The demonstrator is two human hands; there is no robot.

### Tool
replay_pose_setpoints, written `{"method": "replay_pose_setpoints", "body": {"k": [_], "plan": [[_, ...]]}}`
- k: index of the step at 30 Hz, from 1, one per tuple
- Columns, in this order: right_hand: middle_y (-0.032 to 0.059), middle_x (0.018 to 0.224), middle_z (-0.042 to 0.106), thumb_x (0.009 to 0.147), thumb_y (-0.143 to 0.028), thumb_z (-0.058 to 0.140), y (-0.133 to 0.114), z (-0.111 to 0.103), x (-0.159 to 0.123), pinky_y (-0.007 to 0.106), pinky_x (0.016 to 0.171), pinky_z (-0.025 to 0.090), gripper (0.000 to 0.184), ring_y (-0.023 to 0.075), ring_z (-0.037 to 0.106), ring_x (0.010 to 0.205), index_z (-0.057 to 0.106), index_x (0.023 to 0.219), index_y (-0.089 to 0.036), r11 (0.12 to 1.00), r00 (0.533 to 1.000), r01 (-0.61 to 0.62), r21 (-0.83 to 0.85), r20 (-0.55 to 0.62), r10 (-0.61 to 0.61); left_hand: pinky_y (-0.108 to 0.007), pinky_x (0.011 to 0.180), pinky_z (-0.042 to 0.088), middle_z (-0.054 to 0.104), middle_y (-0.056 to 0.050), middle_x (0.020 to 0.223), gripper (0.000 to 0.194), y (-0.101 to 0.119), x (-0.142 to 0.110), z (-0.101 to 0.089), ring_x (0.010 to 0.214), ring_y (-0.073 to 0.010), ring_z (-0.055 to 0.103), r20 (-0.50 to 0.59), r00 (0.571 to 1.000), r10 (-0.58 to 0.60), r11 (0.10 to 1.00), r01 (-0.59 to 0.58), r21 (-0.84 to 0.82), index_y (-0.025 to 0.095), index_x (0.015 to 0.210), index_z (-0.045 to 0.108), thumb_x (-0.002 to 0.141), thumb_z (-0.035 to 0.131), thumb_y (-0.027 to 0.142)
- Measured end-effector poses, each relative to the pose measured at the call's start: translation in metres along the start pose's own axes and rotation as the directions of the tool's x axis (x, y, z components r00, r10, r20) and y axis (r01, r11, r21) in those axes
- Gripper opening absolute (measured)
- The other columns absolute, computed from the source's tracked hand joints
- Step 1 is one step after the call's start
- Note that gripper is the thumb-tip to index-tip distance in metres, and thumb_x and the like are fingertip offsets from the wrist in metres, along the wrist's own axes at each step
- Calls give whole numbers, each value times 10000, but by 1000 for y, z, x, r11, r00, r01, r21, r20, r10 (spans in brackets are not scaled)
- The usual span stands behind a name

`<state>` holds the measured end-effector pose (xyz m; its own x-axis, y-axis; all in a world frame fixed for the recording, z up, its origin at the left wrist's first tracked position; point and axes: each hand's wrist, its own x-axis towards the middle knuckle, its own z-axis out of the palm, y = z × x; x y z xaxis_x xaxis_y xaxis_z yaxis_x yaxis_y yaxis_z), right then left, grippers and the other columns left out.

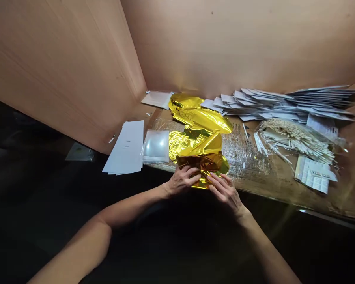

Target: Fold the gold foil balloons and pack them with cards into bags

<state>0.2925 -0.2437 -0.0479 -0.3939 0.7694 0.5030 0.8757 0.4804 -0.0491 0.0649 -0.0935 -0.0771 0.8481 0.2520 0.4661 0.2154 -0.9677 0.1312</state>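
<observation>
Working the gold foil point(201, 161) at its near end — left hand point(183, 180) and right hand point(225, 191) side by side, perhaps steadying it — grip clamped or loose, can't tell.

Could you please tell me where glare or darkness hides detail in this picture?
Head view: bright highlights streak the gold foil at the left hand and right hand; glare whitens part of the clear plastic sleeves; the area below the work surface falls to near-black, hiding most detail there.
</observation>
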Motion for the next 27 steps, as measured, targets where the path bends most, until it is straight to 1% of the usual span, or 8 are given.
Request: {"method": "replay_pose_setpoints", "body": {"k": [5, 9, 13, 16, 19, 21, 23, 27], "plan": [[64, 1139, 827, 1031, -110, 534, 6, 9, 2, 480, 1075, 422, 250, 261, 751, 1098, 726, 1089, -259, 983, 989, -132, 125, 88, 122, -523, 1101, 303, 694, -100, 1401, 436, -6, -25, -4, 1329, -320, 555, 210, 975, -77, 993, 95, -76, 308, 1391, 680, 974, 585, 224], [56, 836, 775, 1044, -223, 504, 12, 7, 16, 443, 909, 439, 227, 244, 706, 798, 706, 945, -250, 921, 939, -326, 213, 183, 290, -499, 1059, 323, 692, -83, 1394, 424, -7, -19, -16, 1295, -329, 539, 272, 944, -185, 959, 233, -158, 323, 1338, 716, 934, 624, 231], [67, 747, 702, 1079, -396, 468, 14, 16, 35, 365, 698, 422, 309, 249, 623, 679, 628, 853, -258, 773, 807, -590, 232, 171, 565, -448, 982, 404, 734, -87, 1112, 276, -1, -6, -21, 1104, -273, 616, 214, 901, -378, 892, 416, -175, 231, 1072, 774, 1048, 510, 310], [70, 691, 685, 1063, -429, 499, 20, 25, 52, 351, 613, 341, 319, 250, 589, 606, 615, 819, -260, 680, 692, -721, 134, 204, 693, -471, 992, 435, 713, -152, 1174, 282, 3, 0, -22, 1148, -315, 621, 18, 841, -541, 838, 540, -80, 187, 1143, 749, 1034, 549, 353], [96, 732, 725, 1051, -371, 535, 24, 29, 60, 351, 625, 319, 285, 260, 618, 632, 638, 817, -244, 671, 653, -742, 19, 247, 716, -511, 1122, 395, 581, -188, 1522, 498, 4, 0, -22, 1409, -357, 515, -35, 936, -350, 935, 347, -70, 193, 1444, 620, 990, 641, 397], [106, 756, 739, 1051, -344, 550, 21, 26, 60, 350, 635, 323, 265, 266, 636, 653, 651, 832, -234, 673, 644, -739, -21, 271, 716, -500, 1154, 388, 511, -165, 1622, 554, 3, -2, -20, 1480, -346, 469, 81, 989, -127, 985, 136, -105, 206, 1521, 559, 997, 635, 371], [117, 771, 739, 1052, -332, 557, 12, 17, 56, 356, 655, 343, 231, 279, 652, 681, 676, 889, -220, 680, 653, -729, -75, 220, 725, -479, 1120, 423, 541, -138, 1610, 501, 0, -5, -15, 1446, -324, 514, 172, 984, -34, 991, 56, -120, 229, 1519, 571, 1021, 577, 270], [178, 1073, 770, 1015, -371, 642, -12, -7, 46, 434, 858, 426, 242, 351, 689, 982, 705, 1190, -215, 871, 865, -472, -137, 120, 487, -470, 1104, 454, 664, -118, 1460, 474, -8, -12, -11, 1337, -308, 585, 209, 978, -19, 986, 53, -159, 279, 1466, 636, 1005, 564, 198]]}}
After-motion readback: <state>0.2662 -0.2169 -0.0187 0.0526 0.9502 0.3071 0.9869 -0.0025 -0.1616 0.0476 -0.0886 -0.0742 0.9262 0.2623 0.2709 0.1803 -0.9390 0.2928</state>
